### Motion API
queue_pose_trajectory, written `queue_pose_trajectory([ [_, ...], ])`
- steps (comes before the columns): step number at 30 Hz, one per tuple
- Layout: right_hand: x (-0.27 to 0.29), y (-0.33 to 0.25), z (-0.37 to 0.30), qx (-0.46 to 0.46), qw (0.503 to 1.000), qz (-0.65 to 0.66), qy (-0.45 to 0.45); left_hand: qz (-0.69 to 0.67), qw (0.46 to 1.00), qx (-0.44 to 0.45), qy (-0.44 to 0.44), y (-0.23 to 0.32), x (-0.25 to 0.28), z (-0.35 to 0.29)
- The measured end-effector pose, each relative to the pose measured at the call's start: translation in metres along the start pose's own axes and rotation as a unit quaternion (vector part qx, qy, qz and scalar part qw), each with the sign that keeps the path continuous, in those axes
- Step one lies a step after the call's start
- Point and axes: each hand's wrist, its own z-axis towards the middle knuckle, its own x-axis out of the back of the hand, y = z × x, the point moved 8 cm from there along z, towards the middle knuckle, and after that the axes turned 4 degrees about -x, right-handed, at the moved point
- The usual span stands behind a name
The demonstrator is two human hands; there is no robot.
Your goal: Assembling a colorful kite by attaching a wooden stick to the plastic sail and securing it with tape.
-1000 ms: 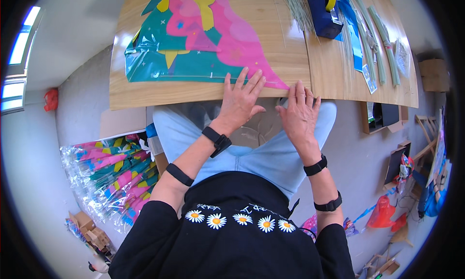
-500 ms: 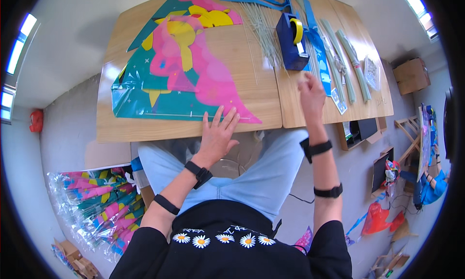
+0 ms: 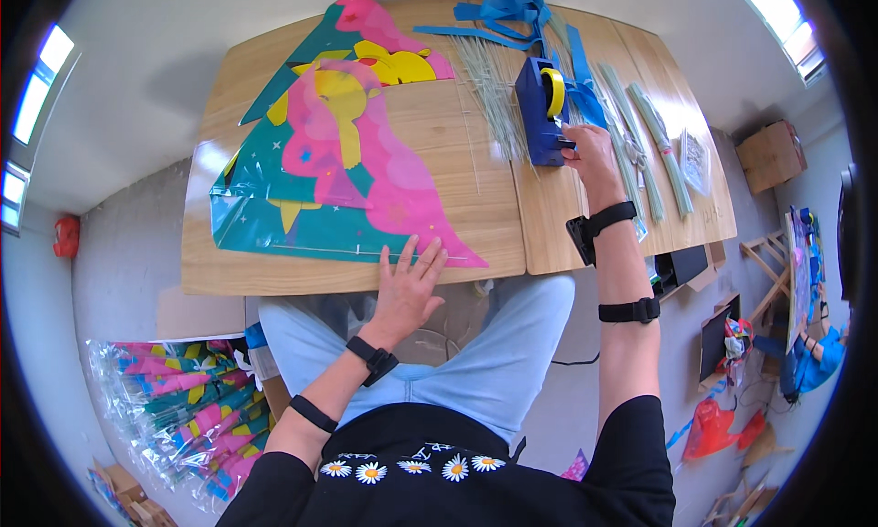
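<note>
A thin kite sheet (image 3: 302, 220) in green, pink and yellow lies on the wooden table, with a thin pale rod along its near edge. My left hand (image 3: 409, 285) rests with spread fingers on the sheet's near right corner, over that rod. A blue tape dispenser (image 3: 535, 111) carrying a yellow-cored tape roll (image 3: 553, 92) stands right of the sheet. At its near end, my right hand (image 3: 590, 156) pinches the tape by the cutter. The tape's end is mostly hidden by my fingers.
Behind the dispenser lie thin loose rods (image 3: 489, 83) and blue ribbons (image 3: 503, 19). Rod bundles (image 3: 660, 147) and a clear bag (image 3: 695, 166) are at the right. Below left, plastic-wrapped kite sheets (image 3: 183, 408) fill a box. A person (image 3: 814, 362) works far right.
My right hand has moved from just in front of the dispenser onto its cutter end. The dispenser has turned slightly. My left hand stays on the sheet; the whole view has shifted a little.
</note>
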Motion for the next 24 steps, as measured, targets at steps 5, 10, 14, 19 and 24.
queue_pose_trajectory([
  [5, -0.001, -0.002, -0.011, 0.012, 0.995, 0.088, -0.055, 0.006, 1.000, 0.005, -0.002, -0.001, 0.000, 0.000],
  [10, 0.007, 0.010, -0.026, 0.006, 0.991, 0.110, -0.075, 0.002, 1.000, 0.007, 0.002, 0.001, -0.001, 0.000],
  [14, 0.008, 0.029, -0.033, 0.005, 0.991, 0.134, -0.030, -0.002, 1.000, 0.008, 0.010, 0.000, 0.000, 0.000],
  [19, 0.002, 0.065, -0.052, -0.058, 0.961, 0.251, -0.098, -0.002, 1.000, 0.009, 0.012, 0.002, 0.000, 0.000],
  [24, -0.016, 0.106, -0.071, -0.227, 0.807, 0.529, -0.129, -0.007, 1.000, 0.008, 0.011, 0.001, -0.001, -0.001],
])
